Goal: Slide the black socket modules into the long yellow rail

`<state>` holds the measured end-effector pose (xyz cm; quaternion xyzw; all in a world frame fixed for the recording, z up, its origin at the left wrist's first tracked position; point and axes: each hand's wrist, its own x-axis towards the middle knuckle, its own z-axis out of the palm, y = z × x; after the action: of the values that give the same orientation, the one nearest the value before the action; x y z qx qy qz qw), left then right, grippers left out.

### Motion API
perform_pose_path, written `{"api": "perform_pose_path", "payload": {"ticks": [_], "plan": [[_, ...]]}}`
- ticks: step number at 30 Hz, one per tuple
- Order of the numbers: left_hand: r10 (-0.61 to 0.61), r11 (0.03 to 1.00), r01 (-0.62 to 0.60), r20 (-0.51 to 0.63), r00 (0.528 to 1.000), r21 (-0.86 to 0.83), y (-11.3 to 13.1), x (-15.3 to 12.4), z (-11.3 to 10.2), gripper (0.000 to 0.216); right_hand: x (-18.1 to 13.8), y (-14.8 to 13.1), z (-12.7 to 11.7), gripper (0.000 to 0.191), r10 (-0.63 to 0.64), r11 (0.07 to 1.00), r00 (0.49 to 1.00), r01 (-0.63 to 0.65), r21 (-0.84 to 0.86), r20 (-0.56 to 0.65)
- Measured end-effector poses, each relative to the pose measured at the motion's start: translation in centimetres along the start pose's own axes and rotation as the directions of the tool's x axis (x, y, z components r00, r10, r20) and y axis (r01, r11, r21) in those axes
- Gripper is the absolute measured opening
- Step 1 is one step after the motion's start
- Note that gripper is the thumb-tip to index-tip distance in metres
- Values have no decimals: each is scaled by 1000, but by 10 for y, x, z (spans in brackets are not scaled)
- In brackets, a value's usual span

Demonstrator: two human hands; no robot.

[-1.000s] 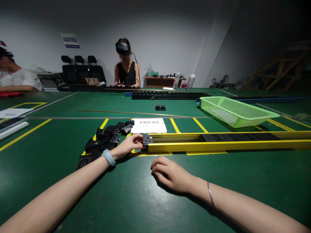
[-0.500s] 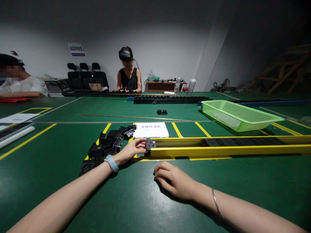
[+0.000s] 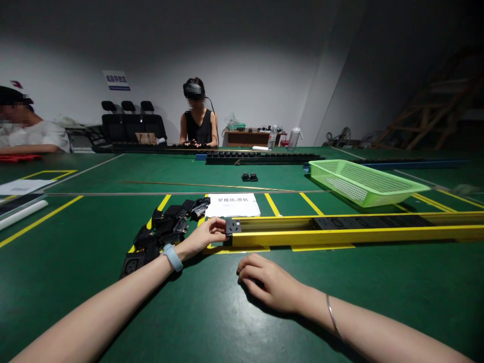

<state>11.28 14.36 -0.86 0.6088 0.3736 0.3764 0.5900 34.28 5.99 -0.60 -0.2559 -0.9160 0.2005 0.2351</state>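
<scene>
At the yellow rail (image 3: pixel 340 235), left fingers (image 3: pixel 217 222) clamp the black module (image 3: pixel 233 226) by its left edge.

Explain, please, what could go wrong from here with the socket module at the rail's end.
The black socket module sits at the open end of the yellow rail, so it might jam. The right hand rests apart from the rail, so the rail may shift if the left hand pushes. The pile of black modules lies close to the left forearm, which could knock some.
</scene>
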Motion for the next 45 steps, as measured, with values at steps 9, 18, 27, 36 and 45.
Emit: {"api": "perform_pose_path", "payload": {"ticks": [9, 18, 27, 36, 45], "plan": [[2, 1000, -2, -12, 1000, 8, -4, 1, -1, 39, 2, 0, 1, 17, 6, 1000, 1000, -6, 0, 1], [27, 1000, -27, -6, 1000, -1, -9, 2, -3, 38, 1, 1, 2, 16, 8, 1000, 1000, -8, -6, 4], [19, 1000, -19, -3, 1000, -2, -7, 1, -1, 39, 1, 0, 1, 16, 5, 1000, 1000, -5, -3, 5], [2, 1000, -2, -9, 1000, -9, -8, 2, -2, 41, 2, 1, 0, 15, 17, 1000, 1000, -17, 4, 10], [4, 1000, -4, -17, 1000, 19, -7, 2, -1, 43, 0, 1, 2, 15, 13, 1000, 1000, -13, -1, 5]]}}
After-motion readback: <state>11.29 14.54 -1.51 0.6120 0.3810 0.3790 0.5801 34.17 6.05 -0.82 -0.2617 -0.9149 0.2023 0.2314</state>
